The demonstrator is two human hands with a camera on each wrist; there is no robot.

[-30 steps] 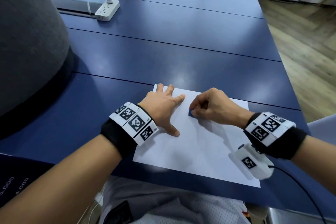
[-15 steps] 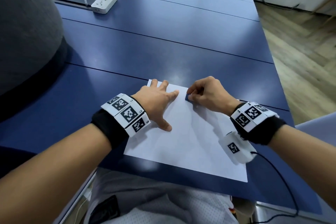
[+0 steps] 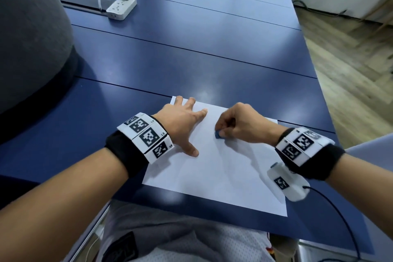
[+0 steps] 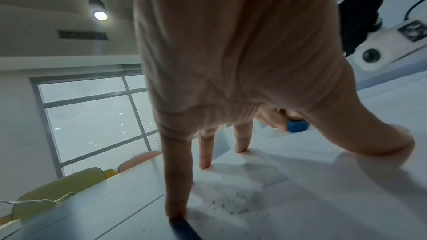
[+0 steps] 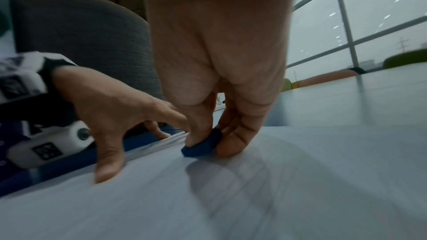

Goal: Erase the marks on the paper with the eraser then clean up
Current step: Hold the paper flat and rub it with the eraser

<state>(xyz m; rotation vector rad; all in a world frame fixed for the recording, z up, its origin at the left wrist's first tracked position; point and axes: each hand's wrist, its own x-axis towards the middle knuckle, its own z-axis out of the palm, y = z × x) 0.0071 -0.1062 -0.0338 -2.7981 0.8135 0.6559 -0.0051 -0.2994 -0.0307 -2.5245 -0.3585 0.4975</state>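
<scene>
right hand (image 3: 240, 122) grip: pinches eraser (image 3: 218, 134) on paper (image 3: 212, 176) | left hand (image 3: 180, 121): fingers spread flat, pressing paper

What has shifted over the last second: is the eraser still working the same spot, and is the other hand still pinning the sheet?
The right hand has drawn the blue eraser back from the paper's far edge toward the person, rubbing nearer the middle of the sheet. Nothing was picked up or let go. The left hand stays spread flat on the paper near its far left corner, and the sheet has not visibly slid on the table.
</scene>
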